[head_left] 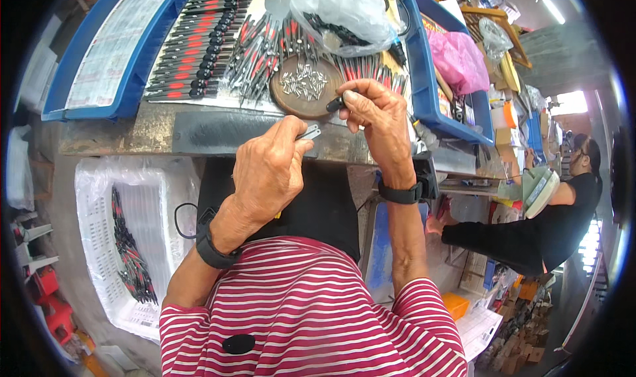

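My left hand (270, 168) is closed at the near edge of the workbench, its thumb and fingers pinching flat silvery metal strips (310, 133) with a hole near the end. Most of that piece is hidden in the palm. Up and to the right, my right hand (377, 115) pinches a small black part (336, 104) between thumb and fingertips, over the rim of a round brown dish (281, 99). Small shiny metal pins (303, 82) lie heaped in the dish. Around its far side, slim red-and-black tools (258, 52) lie in a loose pile.
Neat rows of red-and-black tools (189, 59) lie beside a blue tray (126, 86). A clear plastic bag (344, 13) sits behind the dish. Another blue bin (424, 105) holds a pink bag (458, 62). A white crate (89, 225) stands below left. A person (563, 205) sits at right.
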{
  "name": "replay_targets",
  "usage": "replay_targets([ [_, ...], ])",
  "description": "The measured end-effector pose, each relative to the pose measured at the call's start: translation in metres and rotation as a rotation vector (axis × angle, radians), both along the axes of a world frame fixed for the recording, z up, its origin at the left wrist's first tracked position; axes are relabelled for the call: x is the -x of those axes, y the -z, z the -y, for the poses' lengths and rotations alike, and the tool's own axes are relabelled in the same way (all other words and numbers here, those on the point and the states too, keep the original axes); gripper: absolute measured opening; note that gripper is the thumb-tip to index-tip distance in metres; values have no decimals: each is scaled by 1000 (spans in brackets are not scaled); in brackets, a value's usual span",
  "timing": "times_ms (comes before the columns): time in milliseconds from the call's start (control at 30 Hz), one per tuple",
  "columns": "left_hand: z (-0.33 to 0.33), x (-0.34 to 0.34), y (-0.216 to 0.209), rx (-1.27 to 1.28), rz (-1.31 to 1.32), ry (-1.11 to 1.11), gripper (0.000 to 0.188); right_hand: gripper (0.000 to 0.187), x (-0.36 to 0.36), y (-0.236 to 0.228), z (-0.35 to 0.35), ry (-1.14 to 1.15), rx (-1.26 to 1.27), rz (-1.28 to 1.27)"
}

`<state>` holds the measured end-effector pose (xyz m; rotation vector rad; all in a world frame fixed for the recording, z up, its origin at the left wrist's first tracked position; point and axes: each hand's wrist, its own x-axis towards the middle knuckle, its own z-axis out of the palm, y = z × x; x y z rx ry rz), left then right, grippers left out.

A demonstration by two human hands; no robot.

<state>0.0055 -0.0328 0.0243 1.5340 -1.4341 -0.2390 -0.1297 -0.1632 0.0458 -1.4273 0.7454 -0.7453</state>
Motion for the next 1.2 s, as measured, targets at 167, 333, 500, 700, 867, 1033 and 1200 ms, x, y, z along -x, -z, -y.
replay_targets([
  [167, -5, 5, 5, -48, 8, 17, 14, 17, 11, 19, -24, 60, -91, 75],
  [333, -7, 9, 9, -74, 9, 35, 14, 17, 19, 31, -31, 76, -193, 145],
  [500, -8, 12, 10, -112, 3, 45, 14, 18, 21, 36, -36, 88, -203, 180],
  [700, -9, 13, 12, -91, 28, 32, 16, 17, 20, 36, -44, 119, -224, 240],
  [867, -9, 14, 13, -79, 29, 32, 15, 16, 21, 40, -50, 118, -240, 262],
  [1033, -11, 14, 12, -98, 24, 28, 15, 18, 24, 45, -51, 61, -240, 280],
  [1200, -13, 16, 12, -111, 30, 29, 14, 16, 25, 45, -56, 87, -269, 287],
])
